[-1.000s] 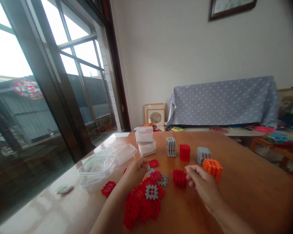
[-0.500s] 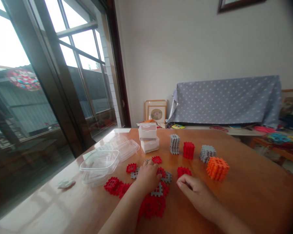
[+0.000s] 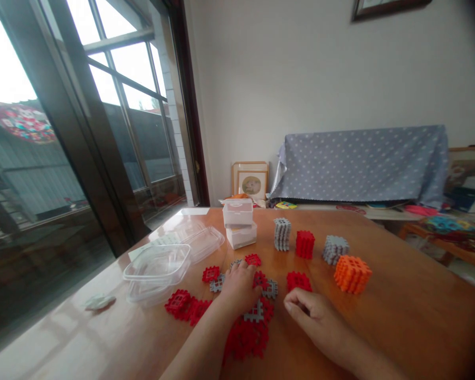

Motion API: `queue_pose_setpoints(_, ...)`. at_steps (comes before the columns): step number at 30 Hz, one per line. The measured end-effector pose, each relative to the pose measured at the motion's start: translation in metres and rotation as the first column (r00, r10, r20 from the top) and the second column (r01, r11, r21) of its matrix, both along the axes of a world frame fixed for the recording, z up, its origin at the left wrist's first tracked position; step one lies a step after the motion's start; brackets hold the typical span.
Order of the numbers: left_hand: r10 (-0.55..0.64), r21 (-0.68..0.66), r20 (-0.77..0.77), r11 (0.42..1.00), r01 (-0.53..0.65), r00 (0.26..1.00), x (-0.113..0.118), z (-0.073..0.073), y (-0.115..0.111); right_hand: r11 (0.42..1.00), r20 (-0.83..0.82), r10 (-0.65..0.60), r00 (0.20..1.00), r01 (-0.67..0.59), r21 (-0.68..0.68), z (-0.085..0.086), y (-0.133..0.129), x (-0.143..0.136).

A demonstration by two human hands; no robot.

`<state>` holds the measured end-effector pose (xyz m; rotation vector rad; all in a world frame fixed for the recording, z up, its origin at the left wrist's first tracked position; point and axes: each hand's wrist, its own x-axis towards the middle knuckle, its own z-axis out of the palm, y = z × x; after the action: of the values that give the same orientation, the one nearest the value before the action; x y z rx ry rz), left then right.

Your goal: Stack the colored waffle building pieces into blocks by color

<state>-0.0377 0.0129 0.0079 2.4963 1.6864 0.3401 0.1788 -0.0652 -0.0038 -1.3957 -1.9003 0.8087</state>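
My left hand (image 3: 240,285) lies palm down over the spread of red and grey lattice pieces, its fingers on or just above them; what is under the palm is hidden. Red pieces (image 3: 247,338) lie nearer me, with a grey piece (image 3: 254,312) above them. My right hand (image 3: 306,311) is curled on the table just below a small red stack (image 3: 298,281), and nothing shows in its fingers. Farther back stand a tall grey stack (image 3: 282,234), a red stack (image 3: 304,244), another grey stack (image 3: 335,249) and an orange stack (image 3: 352,274).
Clear plastic containers (image 3: 158,264) lie on the left of the wooden table (image 3: 399,274), beside a small crumpled packet (image 3: 100,301). Two white boxes (image 3: 238,213) are stacked at the back. Behind the table, a dotted cloth (image 3: 360,166) covers something long.
The view has shifted slightly. Both hands stay almost where they were, and the pieces and stacks look the same.
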Motion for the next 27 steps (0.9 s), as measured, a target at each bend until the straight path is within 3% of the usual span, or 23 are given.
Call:
queue_pose_setpoints(5, 0.016, -0.005, 0.107, 1.0, -0.016, 0.994, 0.0, -0.002, 0.005, 1.0, 0.005, -0.006, 1.0, 0.006, 0.026, 0.001, 0.0, 0.0)
queue_pose_setpoints(7, 0.037, 0.001, 0.228, 0.999, -0.038, 0.973, 0.001, -0.004, 0.007, 0.999, -0.002, -0.006, 1.0, 0.006, 0.037, 0.0, 0.0, 0.0)
queue_pose_setpoints(9, 0.075, -0.076, 0.419, 0.996, -0.048, 0.905, 0.003, -0.005, 0.009, 0.999, -0.009, -0.011, 1.0, 0.011, 0.045, 0.0, 0.001, -0.001)
queue_pose_setpoints(11, 0.135, -0.221, 0.65, 0.975, 0.016, 0.748, 0.007, -0.004, 0.008, 0.997, -0.015, -0.042, 0.999, 0.043, 0.059, -0.001, 0.002, -0.001)
queue_pose_setpoints(13, 0.194, -0.327, 0.831, 0.929, 0.176, 0.521, 0.012, 0.0, 0.004, 0.991, -0.028, -0.108, 0.994, 0.11, 0.076, -0.001, 0.003, -0.001)
queue_pose_setpoints(15, 0.252, -0.367, 0.907, 0.865, 0.341, 0.337, 0.017, 0.006, -0.003, 0.979, -0.051, -0.182, 0.982, 0.185, 0.087, 0.0, 0.002, -0.001)
queue_pose_setpoints(16, 0.284, -0.383, 0.915, 0.836, 0.392, 0.287, 0.02, 0.01, -0.007, 0.972, -0.059, -0.211, 0.976, 0.216, 0.094, 0.002, 0.002, 0.0)
queue_pose_setpoints(18, 0.336, -0.414, 0.909, 0.791, 0.452, 0.245, 0.023, 0.016, -0.013, 0.961, -0.06, -0.243, 0.968, 0.248, 0.12, 0.005, 0.001, 0.002)
queue_pose_setpoints(27, 0.433, -0.485, 0.871, 0.685, 0.544, 0.231, 0.031, 0.021, -0.024, 0.938, -0.009, -0.204, 0.979, 0.198, 0.285, 0.011, 0.005, 0.013)
